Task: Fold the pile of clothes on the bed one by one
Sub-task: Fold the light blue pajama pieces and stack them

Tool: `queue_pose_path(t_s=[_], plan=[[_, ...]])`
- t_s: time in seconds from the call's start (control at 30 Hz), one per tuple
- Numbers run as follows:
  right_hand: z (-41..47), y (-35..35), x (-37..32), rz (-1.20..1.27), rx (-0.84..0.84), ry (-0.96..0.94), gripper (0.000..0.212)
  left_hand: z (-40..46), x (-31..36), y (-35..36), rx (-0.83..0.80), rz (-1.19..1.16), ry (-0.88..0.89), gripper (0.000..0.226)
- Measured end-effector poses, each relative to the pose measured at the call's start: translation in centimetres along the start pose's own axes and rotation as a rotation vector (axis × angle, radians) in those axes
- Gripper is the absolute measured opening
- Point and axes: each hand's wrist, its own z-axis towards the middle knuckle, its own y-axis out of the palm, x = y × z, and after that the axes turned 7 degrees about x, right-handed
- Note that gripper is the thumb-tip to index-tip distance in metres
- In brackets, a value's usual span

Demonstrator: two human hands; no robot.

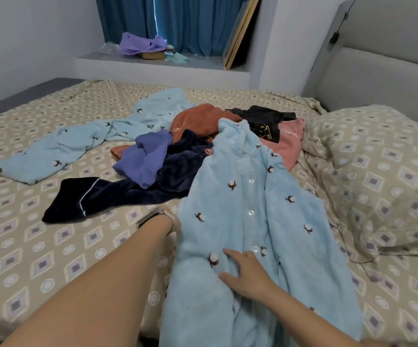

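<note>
A pale blue buttoned pyjama top lies face up on the bed, its collar resting on the clothes pile. The right hand presses flat and open near the top's hem; the left hand is tucked under the top's left edge, grip hidden. Best smooth the top flat before folding that side inward.

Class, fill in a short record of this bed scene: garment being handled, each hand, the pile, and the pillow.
garment: light blue buttoned top, spread button-side up, its collar end over the pile
right hand: flat on the top
left hand: mostly hidden under the top's edge
pile: unfolded clothes, mid-bed
pillow: right of the pile
</note>
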Motion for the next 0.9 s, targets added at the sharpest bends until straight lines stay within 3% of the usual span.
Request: queue_pose_path(t_s=[0.1, 0.2, 0.3, 0.43, 0.57, 0.73, 0.9], plan=[[2.9, -3.4, 0.4, -0.002, 0.197, 0.026, 0.025, 3.0, 1.0, -0.8, 0.285, -0.269, 0.078, 0.030], [6.6, -7.6, 0.7, 0.018, 0.382, 0.083, 0.029, 4.2, 2.9, -0.8, 0.455, -0.485, 0.097, 0.042], [11.0, -11.2, 1.6, 0.084, 0.514, 0.052, 0.027, 4.0, 5.6, 0.4, 0.500, -0.355, 0.074, 0.035], [16.4, -14.6, 2.8, 0.188, 0.681, -0.059, 0.027, 4.7, 10.7, 1.7, 0.523, -0.221, 0.248, 0.056], [20.8, -17.0, 3.6, 0.173, 0.667, -0.101, 0.045, 8.1, 14.7, 1.0, 0.496, -0.239, 0.332, 0.055], [25.8, -19.5, 3.5, 0.034, 0.519, -0.107, 0.071, 13.9, 16.3, 0.5, 0.499, -0.282, 0.335, 0.056], [29.3, -20.6, 2.6, -0.014, 0.456, -0.105, 0.077, 17.1, 18.1, 0.7, 0.471, -0.457, 0.325, 0.060]])
